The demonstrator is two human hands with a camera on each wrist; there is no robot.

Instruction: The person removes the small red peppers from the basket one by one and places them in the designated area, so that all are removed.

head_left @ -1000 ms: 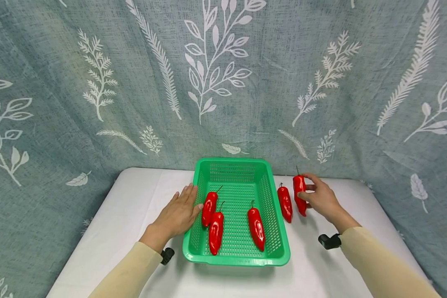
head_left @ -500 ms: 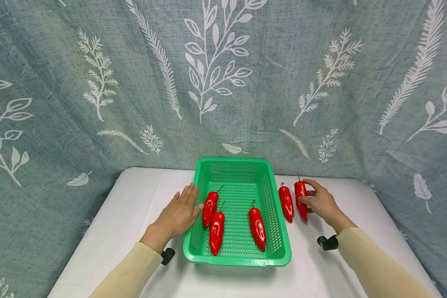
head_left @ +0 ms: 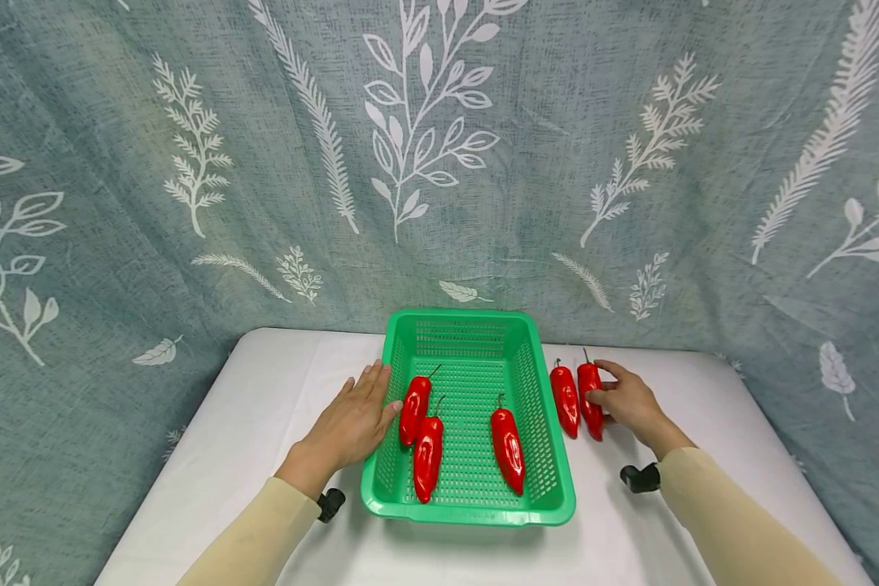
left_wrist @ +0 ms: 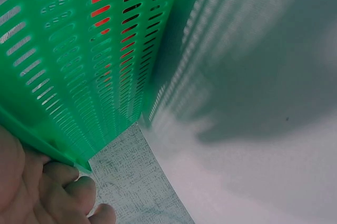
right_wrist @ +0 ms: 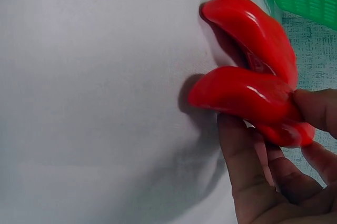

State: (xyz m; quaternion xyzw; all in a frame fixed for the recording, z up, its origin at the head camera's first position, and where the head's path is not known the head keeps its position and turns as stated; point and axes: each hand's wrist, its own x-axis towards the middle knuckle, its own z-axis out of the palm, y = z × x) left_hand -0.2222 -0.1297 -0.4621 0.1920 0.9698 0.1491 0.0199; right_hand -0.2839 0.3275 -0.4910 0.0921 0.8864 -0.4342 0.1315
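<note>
A red chili pepper [head_left: 589,399] with a thin stem is pinched between thumb and fingers of my right hand [head_left: 633,404], low over the table. Close on its left lies a second red pepper [head_left: 565,401], beside the basket's right wall; the right wrist view shows the held pepper [right_wrist: 237,93] just alongside it. My left hand [head_left: 347,427], fingers straight, rests on the left rim of a green plastic basket [head_left: 472,516]. Inside, two peppers lie at the left, one upper [head_left: 414,409] and one lower [head_left: 428,458], and another pepper [head_left: 509,450] lies at the right.
A white cloth covers the table [head_left: 264,407]. Behind its far edge hangs a grey-green curtain [head_left: 278,163] with white leaf prints. The basket's slotted left wall [left_wrist: 105,66] fills much of the left wrist view.
My right hand has lowered the held pepper toward the tabletop, right of the other pepper there. My left hand has stayed on the basket rim.
</note>
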